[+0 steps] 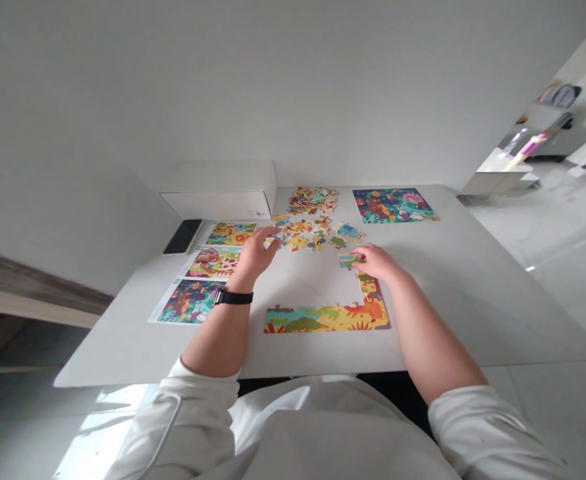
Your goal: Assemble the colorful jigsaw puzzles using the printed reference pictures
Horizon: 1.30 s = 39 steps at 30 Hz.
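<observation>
My right hand [379,262] pinches a blue-and-green puzzle piece [347,261] at the upper end of the partly joined puzzle border [333,319]. This border forms a corner, with a long bottom strip and a shorter right side, showing a lion, a crocodile and bushes on yellow. My left hand [259,252], with a black band on its wrist, rests at the left edge of a pile of loose puzzle pieces [300,230]. Its thumb and forefinger are apart, with pieces at the fingertips. A blue piece [350,231] and a green piece [337,242] lie right of the pile.
A picture sheet [180,280] with three scenes lies left, beside a black phone [183,237]. A white box [223,190] stands against the wall. Behind the pile is a second heap of pieces [313,199]. A dark blue completed puzzle [393,205] lies at the back right.
</observation>
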Each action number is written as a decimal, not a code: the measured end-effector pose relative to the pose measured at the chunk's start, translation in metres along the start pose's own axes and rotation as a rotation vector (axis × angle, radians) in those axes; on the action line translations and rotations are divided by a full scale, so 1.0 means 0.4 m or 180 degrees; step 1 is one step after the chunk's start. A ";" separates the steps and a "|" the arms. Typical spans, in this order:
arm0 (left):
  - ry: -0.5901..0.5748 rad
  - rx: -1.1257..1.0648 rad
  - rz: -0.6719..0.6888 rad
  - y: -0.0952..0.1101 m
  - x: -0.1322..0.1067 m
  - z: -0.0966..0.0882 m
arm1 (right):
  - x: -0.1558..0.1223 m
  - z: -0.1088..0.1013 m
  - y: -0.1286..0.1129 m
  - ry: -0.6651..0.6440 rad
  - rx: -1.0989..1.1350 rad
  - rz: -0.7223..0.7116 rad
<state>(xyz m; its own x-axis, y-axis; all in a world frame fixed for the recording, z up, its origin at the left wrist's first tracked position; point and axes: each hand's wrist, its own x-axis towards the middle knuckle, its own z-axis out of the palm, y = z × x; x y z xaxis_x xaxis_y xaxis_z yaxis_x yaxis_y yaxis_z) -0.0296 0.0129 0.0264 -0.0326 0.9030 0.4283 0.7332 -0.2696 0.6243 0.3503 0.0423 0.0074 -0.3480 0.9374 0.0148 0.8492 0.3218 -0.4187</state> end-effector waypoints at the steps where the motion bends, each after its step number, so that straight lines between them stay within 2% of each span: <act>1: -0.0119 0.0242 -0.0012 -0.024 -0.012 0.001 | -0.001 0.001 0.002 0.0006 0.0016 -0.0010; 4: -0.0434 0.0691 -0.0201 -0.074 -0.030 0.003 | -0.002 0.005 0.007 0.0069 0.0059 -0.0054; 7: -0.0474 0.0887 -0.0336 -0.087 -0.031 0.006 | 0.000 0.006 0.010 0.0219 0.0102 -0.0002; 13: -0.0631 0.1219 -0.0125 -0.047 -0.052 0.030 | 0.004 0.006 0.002 0.0688 0.0132 0.0159; 19: -0.0931 0.1509 -0.0081 -0.006 -0.079 0.046 | 0.004 0.023 -0.006 0.0692 0.0176 0.0059; 25: -0.0960 0.1491 0.0028 -0.006 -0.080 0.048 | 0.005 0.032 -0.018 0.0593 0.0236 -0.0051; 31: -0.0972 0.1363 0.0090 -0.003 -0.084 0.056 | 0.008 0.041 -0.018 0.0664 0.0152 -0.0129; 39: -0.1079 0.1205 0.0257 0.005 -0.085 0.071 | 0.012 0.055 0.003 0.0905 -0.0299 0.0149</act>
<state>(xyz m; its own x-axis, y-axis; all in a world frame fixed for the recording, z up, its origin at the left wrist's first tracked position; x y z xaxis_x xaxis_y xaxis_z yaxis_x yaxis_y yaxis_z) -0.0076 -0.0089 -0.0055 0.2103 0.9589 0.1903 0.9209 -0.2597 0.2906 0.3409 0.0443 -0.0132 -0.1937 0.9469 0.2566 0.8993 0.2760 -0.3394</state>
